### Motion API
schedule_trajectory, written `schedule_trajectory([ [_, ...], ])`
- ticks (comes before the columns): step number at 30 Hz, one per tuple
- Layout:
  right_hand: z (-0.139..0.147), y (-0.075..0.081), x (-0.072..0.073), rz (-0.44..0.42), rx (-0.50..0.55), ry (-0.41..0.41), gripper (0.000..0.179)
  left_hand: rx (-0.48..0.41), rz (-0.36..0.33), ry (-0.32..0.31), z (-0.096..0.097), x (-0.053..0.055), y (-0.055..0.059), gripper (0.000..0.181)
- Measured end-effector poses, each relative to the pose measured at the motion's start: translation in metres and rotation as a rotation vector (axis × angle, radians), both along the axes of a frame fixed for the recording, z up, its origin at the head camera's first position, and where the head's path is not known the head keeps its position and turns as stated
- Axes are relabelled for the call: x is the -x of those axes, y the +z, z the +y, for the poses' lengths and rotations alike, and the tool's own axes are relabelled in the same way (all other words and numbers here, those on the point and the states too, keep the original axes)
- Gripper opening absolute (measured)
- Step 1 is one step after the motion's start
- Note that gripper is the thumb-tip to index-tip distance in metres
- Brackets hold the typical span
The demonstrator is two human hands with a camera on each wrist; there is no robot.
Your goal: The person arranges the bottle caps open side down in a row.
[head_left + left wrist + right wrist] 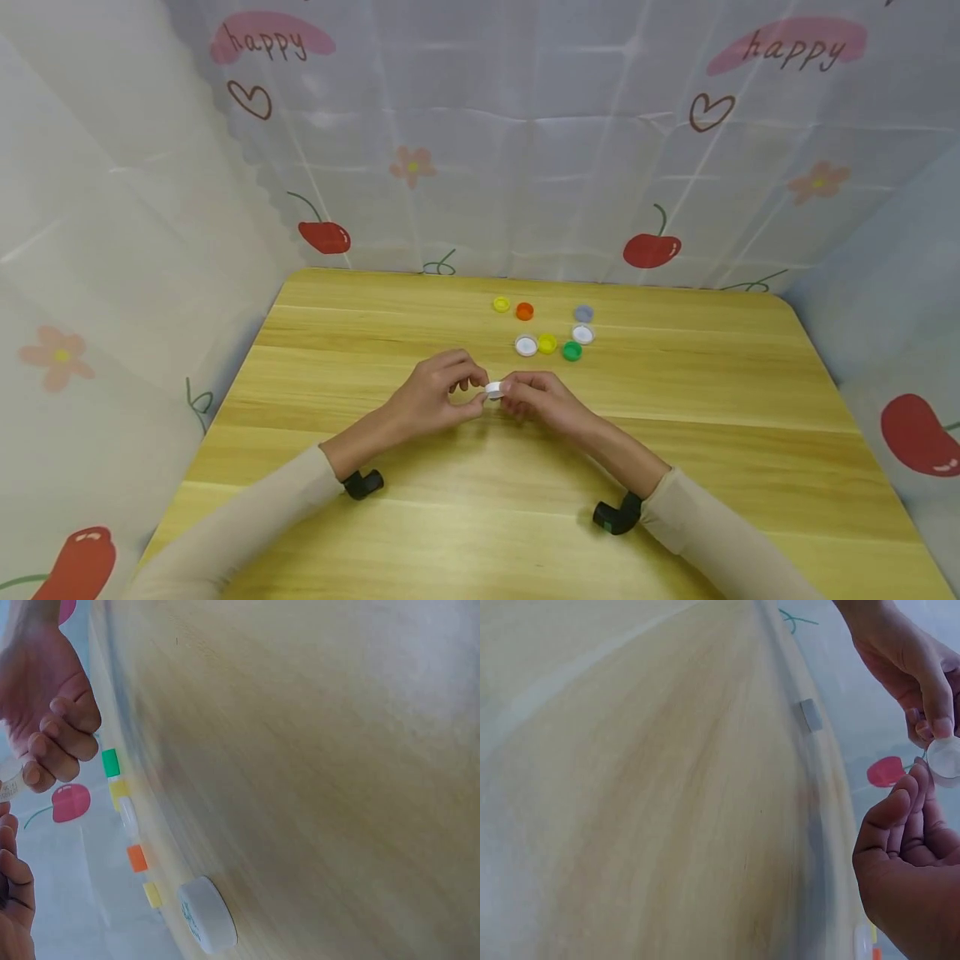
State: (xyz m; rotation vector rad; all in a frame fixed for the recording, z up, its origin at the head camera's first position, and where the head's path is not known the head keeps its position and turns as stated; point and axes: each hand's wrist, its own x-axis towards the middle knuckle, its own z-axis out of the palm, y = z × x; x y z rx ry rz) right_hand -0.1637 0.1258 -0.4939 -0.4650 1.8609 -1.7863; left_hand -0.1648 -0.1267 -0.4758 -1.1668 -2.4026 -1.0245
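Between both hands, above the wooden table, is a small white round cap [492, 389], which looks like a bottle cap. My left hand [442, 390] pinches its left side with thumb and forefinger, the other fingers loosely bent. On the right side, the thumb and fingers of my right hand [546, 398] grip it. From the right wrist, the cap [945, 759] shows its round face, with the left thumb on the rim. Faint print marks the cap's side [12, 787] in the left wrist view. Another white cap [206, 915] with green print lies on the table there.
Beyond the hands lie a yellow cap [501, 304], an orange cap [525, 311], a grey-blue cap [583, 313], two white caps [527, 345], a second yellow cap [547, 343] and a green cap [572, 351]. A printed curtain [525, 192] hangs behind the table [675, 383].
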Motion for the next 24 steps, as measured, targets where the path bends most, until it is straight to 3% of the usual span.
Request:
schedule_trajectory([
  [4,-0.001,0.0,-0.002,-0.044,0.074,-0.014,0.028,-0.008,0.0,-0.004,0.001,-0.001,0.0,0.013],
  [7,0.002,0.001,-0.003,-0.009,0.056,-0.06,0.027,-0.038,-0.088,0.015,0.003,-0.002,-0.001,0.012],
  [12,0.011,0.007,-0.003,0.257,-0.095,-0.136,0.016,-0.138,-0.353,0.048,0.006,-0.004,0.0,0.014],
  [15,0.013,0.009,-0.004,0.426,-0.142,-0.153,0.019,-0.186,-0.455,0.048,0.008,-0.005,0.001,0.016],
  [19,0.013,0.008,-0.005,0.566,-0.14,-0.148,0.024,-0.208,-0.482,0.04,0.008,-0.006,0.001,0.018],
  [24,0.011,0.006,-0.006,0.62,-0.139,-0.14,0.025,-0.198,-0.452,0.029,0.006,-0.007,0.001,0.019],
])
